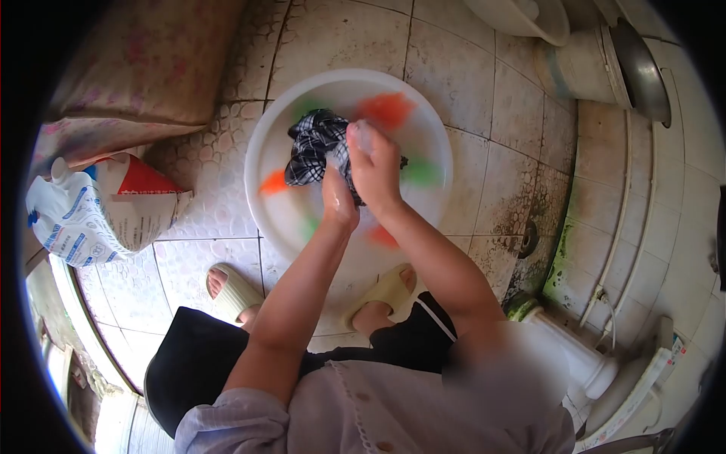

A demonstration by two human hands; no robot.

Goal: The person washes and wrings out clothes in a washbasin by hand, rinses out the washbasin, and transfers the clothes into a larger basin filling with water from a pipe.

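Note:
A black-and-white checked cloth [316, 144] is bunched up over a wide white basin [261, 208] with orange and green patches inside. My right hand [376, 168] is closed in a fist on the right part of the cloth, with what looks like suds on the fingers. Lower down, my left hand [338, 195] grips the near side of the cloth; its fingertips are hidden by the folds. Both hands are close together above the basin, and both look wet.
The basin stands on a tiled floor [473, 181] between my slippered feet. To the left are a printed plastic bag [79, 216] and a fabric-covered piece [144, 68]. A bucket [578, 64] and metal bowl [639, 72] stand upper right. Pipes [624, 219] run along the right wall.

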